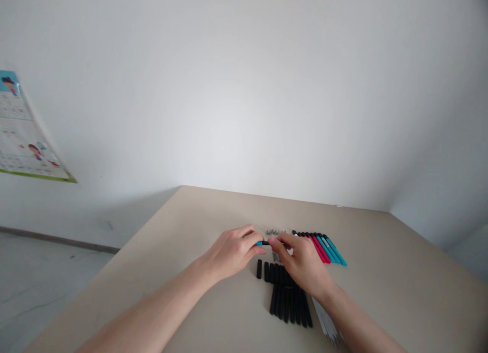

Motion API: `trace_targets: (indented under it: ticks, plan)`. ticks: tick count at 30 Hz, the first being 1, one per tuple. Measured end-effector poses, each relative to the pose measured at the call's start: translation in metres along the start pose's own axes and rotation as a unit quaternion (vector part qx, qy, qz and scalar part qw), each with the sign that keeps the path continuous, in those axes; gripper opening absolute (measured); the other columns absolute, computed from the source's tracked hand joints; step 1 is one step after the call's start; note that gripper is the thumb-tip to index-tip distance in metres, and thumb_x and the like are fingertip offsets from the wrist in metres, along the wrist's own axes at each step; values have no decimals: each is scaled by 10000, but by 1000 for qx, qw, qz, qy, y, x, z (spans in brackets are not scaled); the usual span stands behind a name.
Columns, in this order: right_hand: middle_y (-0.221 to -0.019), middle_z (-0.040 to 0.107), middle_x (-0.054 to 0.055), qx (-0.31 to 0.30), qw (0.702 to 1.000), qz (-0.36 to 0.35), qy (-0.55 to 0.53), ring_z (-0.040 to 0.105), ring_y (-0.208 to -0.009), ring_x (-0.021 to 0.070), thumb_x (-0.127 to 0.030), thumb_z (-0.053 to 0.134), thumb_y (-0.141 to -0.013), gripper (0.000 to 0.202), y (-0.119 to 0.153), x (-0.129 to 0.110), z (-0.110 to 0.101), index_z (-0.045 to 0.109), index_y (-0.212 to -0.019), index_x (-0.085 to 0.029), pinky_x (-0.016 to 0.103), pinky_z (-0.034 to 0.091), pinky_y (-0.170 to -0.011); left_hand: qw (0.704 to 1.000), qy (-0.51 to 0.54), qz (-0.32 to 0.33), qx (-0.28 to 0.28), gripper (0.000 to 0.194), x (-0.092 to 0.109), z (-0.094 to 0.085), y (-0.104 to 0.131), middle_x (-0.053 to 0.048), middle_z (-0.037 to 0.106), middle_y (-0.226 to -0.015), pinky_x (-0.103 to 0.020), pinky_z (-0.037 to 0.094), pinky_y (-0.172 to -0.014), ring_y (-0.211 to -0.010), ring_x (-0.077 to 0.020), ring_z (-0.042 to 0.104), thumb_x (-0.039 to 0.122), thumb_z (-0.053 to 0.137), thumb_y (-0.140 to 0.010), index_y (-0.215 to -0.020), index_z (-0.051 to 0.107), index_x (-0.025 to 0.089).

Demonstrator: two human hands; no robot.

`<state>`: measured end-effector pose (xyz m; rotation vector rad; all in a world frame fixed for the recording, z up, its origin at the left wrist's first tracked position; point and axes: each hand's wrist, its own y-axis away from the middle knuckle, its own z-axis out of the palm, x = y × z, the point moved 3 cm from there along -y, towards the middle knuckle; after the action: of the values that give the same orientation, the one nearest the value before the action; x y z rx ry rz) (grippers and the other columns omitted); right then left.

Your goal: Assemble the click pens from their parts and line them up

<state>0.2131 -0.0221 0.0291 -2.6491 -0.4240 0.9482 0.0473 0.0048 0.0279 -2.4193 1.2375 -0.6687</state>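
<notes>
1. A plain beige tabletop (pixel 381 292) carries everything; its far left corner points toward the wall.
2. Black pen caps and barrels (pixel 286 297) lie side by side near the middle, toward the near edge.
3. A row of red and teal pens (pixel 324 248) lies toward the far edge, right of the middle.
4. Small metal springs (pixel 273 232) lie just left of that row.
5. Thin white refills (pixel 327 326) lie by the near edge.

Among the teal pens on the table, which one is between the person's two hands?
The teal pen pinched between the left hand and right hand. The other teal pens lie untouched in the row with red ones, right of the hands.
</notes>
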Motion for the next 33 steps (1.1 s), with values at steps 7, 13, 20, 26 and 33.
trace_targets:
  ticks: [7, 13, 20, 26, 33]
  plan:
    - [-758, 670, 28, 49, 997, -36, -51, 606, -701, 171, -223, 534, -838, 104, 1, -2, -8, 630, -815, -188, 266, 450, -645, 999, 24, -24, -20, 180, -3, 4, 2, -24, 633, -798, -237, 439, -629, -720, -156, 604, 179, 403, -956, -894, 571, 179]
    - [-794, 675, 42, 48, 996, -46, -56, 611, -732, 178, -204, 504, -838, 142, 0, 4, -9, 643, -853, -180, 287, 466, -685, 998, 26, -54, -26, 204, -5, 1, 3, -26, 661, -858, -242, 440, -665, -771, -163, 617, 213, 375, -969, -976, 579, 195]
    - [-818, 679, 48, 72, 996, -24, -38, 612, -754, 184, -210, 478, -855, 169, -1, 12, -8, 644, -858, -179, 295, 460, -693, 993, -11, -89, -76, 265, -8, 2, 5, -9, 692, -851, -253, 425, -635, -763, -182, 647, 154, 367, -940, -1076, 580, 235]
    - [-830, 683, 36, 69, 997, -17, -36, 613, -759, 178, -204, 484, -843, 168, -1, 14, -7, 650, -859, -189, 285, 457, -698, 993, -19, -86, -79, 234, -6, 2, 4, -6, 659, -793, -245, 363, -593, -719, -174, 611, 248, 363, -963, -883, 581, 222]
    - [-822, 681, 31, 80, 995, 6, -59, 608, -747, 177, -244, 525, -827, 143, 0, 19, -8, 651, -871, -194, 289, 459, -717, 991, -29, -102, -76, 312, -10, 5, 6, 10, 590, -624, -253, 265, -536, -580, -151, 540, 289, 337, -980, -751, 535, 214]
